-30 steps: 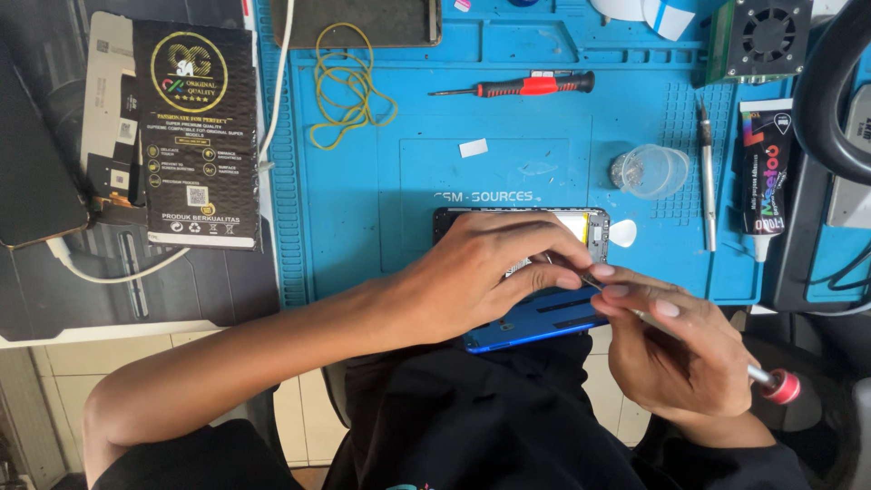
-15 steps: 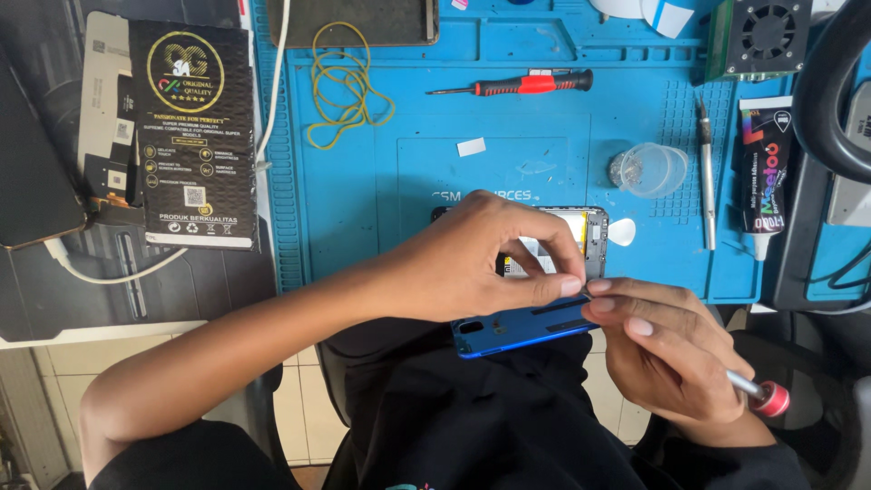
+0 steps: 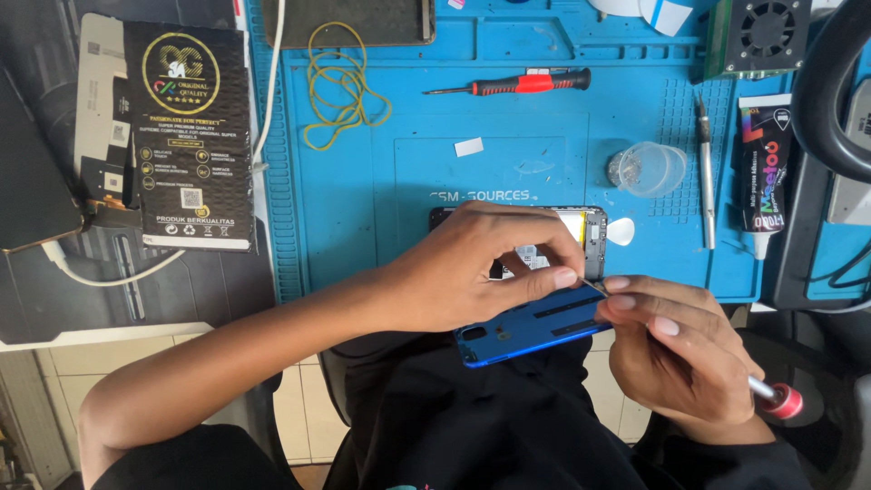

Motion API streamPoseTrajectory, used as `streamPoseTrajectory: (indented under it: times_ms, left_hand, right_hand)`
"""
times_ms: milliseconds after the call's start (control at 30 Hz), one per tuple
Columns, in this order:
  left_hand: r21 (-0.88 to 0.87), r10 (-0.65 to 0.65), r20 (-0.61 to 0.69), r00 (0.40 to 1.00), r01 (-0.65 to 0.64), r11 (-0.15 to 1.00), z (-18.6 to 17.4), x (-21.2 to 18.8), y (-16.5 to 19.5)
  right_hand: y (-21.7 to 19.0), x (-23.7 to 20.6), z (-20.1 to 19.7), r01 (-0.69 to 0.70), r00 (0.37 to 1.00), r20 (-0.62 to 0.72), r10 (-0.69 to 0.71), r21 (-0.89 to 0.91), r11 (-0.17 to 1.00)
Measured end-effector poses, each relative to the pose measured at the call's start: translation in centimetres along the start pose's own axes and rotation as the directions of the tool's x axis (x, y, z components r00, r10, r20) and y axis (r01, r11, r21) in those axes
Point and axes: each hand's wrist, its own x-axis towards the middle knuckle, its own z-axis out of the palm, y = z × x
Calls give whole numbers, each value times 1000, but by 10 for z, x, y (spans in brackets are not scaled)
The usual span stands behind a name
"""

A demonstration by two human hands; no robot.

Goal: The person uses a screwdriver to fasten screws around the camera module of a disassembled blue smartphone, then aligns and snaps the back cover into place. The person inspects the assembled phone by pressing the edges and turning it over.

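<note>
While pinched, blue phone back cover [image 3: 535, 328], tilted.

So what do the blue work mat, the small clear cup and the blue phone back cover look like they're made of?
The blue work mat looks like matte silicone or rubber: moulded ridges and recessed compartments, no glare. The small clear round cup looks like thin transparent plastic, since the mat shows through it. The glossy blue phone back cover, held by the left hand, seems to be plastic or coated glass; its sheen leaves that open.

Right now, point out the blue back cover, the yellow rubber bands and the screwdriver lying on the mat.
blue back cover [image 3: 531, 328], head view, middle of its flat panel.
yellow rubber bands [image 3: 340, 86], head view, tangle of loops.
screwdriver [image 3: 526, 84], head view, red handle.
</note>
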Motion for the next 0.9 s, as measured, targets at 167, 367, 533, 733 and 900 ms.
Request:
streamPoseTrajectory:
  times_ms: [167, 367, 533, 733, 900]
  left_hand:
    - [-35, 3, 10, 1000, -3, 999, 1, -2, -1]
    - [-39, -23, 14, 1000, 24, 999, 0, -4, 1]
    - [-35, -32, 4, 999, 32, 999, 2, -4, 1]
    - [-10, -13, -40, 999, 12, 1000, 5, -4, -1]
    - [127, 148, -89, 985, -136, 983, 8, -7, -6]
  right_hand:
    - [1, -3, 0, 9, 1000, 15, -9, 9, 1000]
    - [1, -4, 3, 12, 1000, -16, -12, 9, 1000]
    - [3, -6, 4, 26, 999, -18, -26, 5, 1000]
    - [4, -5, 4, 42, 999, -24, -42, -10, 999]
    - [2, -5, 2, 16, 1000, -12, -16, -7, 1000]
